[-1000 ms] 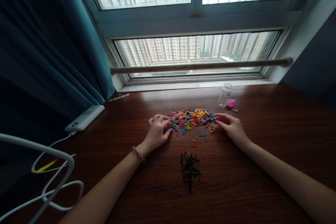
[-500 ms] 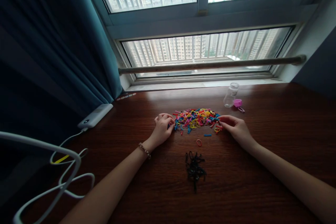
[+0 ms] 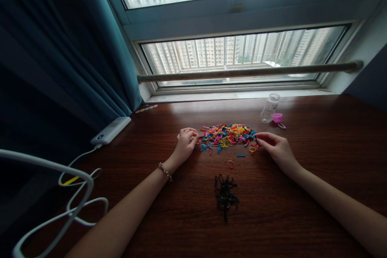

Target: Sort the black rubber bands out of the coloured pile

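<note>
A heap of small colourful rubber bands lies on the brown wooden table. At its left edge is my left hand, its fingers curled together around something too small to make out. My right hand is at the heap's right edge, thumb and forefinger pinched on a small black band. Nearer to me, a separate pile of black bands rests on the table. Between the two piles lie a single red band and a blue one.
A clear bottle stands behind the heap, beside a pink cap. At left are a white power bank, a looped white cable and a blue curtain. A window with a rail is beyond the table.
My left hand has drawn slightly left from the heap's edge. My right hand has shifted a little right, and a black band now shows at its fingertips. The view has shifted slightly.
</note>
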A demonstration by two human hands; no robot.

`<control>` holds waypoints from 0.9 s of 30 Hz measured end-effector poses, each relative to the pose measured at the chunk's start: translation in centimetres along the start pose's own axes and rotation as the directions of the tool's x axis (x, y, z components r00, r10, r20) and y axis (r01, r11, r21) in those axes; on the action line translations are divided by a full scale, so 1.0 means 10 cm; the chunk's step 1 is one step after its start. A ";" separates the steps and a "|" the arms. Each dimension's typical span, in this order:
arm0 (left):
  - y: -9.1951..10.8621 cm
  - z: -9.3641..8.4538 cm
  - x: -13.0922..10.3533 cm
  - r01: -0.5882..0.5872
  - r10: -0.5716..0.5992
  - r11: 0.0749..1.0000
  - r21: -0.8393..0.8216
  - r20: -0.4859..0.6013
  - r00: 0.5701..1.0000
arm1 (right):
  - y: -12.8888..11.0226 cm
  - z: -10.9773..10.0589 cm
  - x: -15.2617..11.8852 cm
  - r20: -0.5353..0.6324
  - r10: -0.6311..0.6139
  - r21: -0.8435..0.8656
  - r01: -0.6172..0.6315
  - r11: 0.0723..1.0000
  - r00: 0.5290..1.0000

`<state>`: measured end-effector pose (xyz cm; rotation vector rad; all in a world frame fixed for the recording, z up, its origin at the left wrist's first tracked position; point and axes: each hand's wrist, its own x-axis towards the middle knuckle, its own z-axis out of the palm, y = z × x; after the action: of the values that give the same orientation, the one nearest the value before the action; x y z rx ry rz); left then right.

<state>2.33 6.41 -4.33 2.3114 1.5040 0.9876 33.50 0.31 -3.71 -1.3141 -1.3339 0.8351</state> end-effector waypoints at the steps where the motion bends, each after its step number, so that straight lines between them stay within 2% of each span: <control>1: -0.01 0.01 0.00 0.000 0.000 1.000 0.004 -0.009 1.000 | -0.04 0.02 -0.03 0.013 -0.009 0.008 0.009 1.000 1.000; 3: -0.01 0.02 0.00 -0.008 0.008 1.000 0.002 -0.018 1.000 | -0.16 0.10 -0.14 0.080 -0.058 0.026 0.056 0.998 0.995; 5: -0.01 0.03 0.00 -0.019 0.018 0.999 -0.032 -0.012 1.000 | -0.28 0.19 -0.29 0.211 -0.162 0.007 0.164 0.986 0.964; 7: 0.00 0.03 0.00 -0.010 0.009 0.996 -0.093 -0.014 1.000 | -0.37 0.29 -0.46 0.374 -0.256 -0.007 0.279 0.960 0.891; 10: 0.03 0.02 -0.01 0.037 -0.041 0.984 -0.175 -0.021 0.999 | -0.42 0.40 -0.66 0.568 -0.338 0.008 0.406 0.914 0.750; 13: 0.04 0.01 -0.03 0.047 -0.054 0.982 -0.183 -0.030 0.998 | -0.42 0.44 -0.76 0.688 -0.349 0.021 0.463 0.886 0.636; 16: 0.04 -0.01 -0.03 -0.004 -0.002 0.995 -0.099 -0.059 0.998 | -0.41 0.45 -0.77 0.748 -0.363 0.041 0.508 0.860 0.555; 18: 0.06 -0.03 -0.03 -0.040 0.038 0.999 -0.029 -0.067 0.997 | -0.40 0.45 -0.77 0.746 -0.386 0.038 0.544 0.838 0.543; 19: 0.08 -0.03 -0.04 -0.058 0.058 0.998 0.002 -0.064 0.996 | -0.39 0.45 -0.76 0.730 -0.397 0.024 0.559 0.829 0.557; 22: 0.19 -0.04 -0.09 -0.136 0.138 0.989 0.055 -0.033 0.990 | -0.36 0.44 -0.76 0.649 -0.394 -0.054 0.556 0.830 0.651; 24: 0.31 -0.04 -0.15 -0.226 0.225 0.973 0.050 0.012 0.974 | -0.35 0.44 -0.76 0.615 -0.377 -0.084 0.533 0.842 0.692; 25: 0.37 -0.04 -0.19 -0.277 0.275 0.960 0.040 0.039 0.961 | -0.36 0.43 -0.76 0.617 -0.373 -0.084 0.530 0.844 0.692; 27: 0.50 -0.04 -0.27 -0.382 0.379 0.924 0.015 0.092 0.921 | -0.38 0.43 -0.77 0.647 -0.384 -0.059 0.545 0.836 0.658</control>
<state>4.99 1.67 -2.60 2.6956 1.0632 0.9347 27.43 -6.94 -2.55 -0.8008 -2.2558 0.7608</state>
